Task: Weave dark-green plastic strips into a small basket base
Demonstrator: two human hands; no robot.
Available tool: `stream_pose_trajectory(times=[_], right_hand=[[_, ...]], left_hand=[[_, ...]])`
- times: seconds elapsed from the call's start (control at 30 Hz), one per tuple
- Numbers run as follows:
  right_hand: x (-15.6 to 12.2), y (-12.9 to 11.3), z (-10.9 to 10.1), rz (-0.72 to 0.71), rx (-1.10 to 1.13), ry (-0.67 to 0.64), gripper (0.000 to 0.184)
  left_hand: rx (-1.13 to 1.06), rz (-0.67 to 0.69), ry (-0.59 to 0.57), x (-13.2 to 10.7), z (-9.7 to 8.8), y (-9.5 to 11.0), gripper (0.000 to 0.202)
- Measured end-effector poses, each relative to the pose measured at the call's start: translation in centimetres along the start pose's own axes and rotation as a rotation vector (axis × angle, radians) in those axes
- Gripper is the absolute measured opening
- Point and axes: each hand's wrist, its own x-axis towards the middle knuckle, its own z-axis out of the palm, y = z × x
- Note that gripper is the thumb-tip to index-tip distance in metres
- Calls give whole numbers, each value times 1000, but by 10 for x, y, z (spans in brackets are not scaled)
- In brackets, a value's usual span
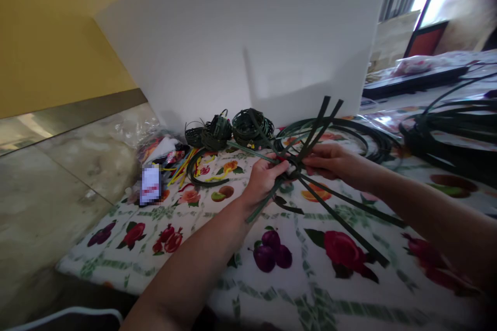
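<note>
My left forearm [186, 269] and right forearm [435, 207] extend across the fruit-print cloth [334, 289] covering the counter. My left hand [266, 178] and right hand [330, 161] are both closed on the crossed dark green strips [306, 158], gripping them at the crossing, above the counter. Coils of dark green strip [248, 126] lie beyond, before a white board [233, 36].

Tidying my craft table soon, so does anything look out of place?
The yellow, red and blue strips at the left edge of the fruit-print tablecloth look untidy: they lie loose and tangled beside crumpled plastic, unlike the neatly wound dark green coils next to them.
</note>
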Motion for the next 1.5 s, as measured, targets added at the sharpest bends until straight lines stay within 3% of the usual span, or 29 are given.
stream_pose_trajectory(times=[0.27,0.47,0.67,0.83,0.97,1.2,1.5], right_hand=[[-6,-15,18,-82,-160,89,46],[3,-5,20,-135,-276,256,51],[5,-1,22,-188,-329,330,56],[0,-8,24,-219,-407,268,56],[-1,-8,24,-210,-476,181,68],[2,-5,28,-164,-473,169,75],[-1,-8,30,-138,-376,185,71]], left_hand=[[13,104,114,0,3,-3,40],[117,240,93,-1,0,-12,30],[152,268,113,-2,1,-16,31],[51,223,118,-1,4,-8,29],[11,136,156,-1,6,-2,26],[-70,86,227,-2,5,-7,28],[21,254,203,-2,4,-12,28]])
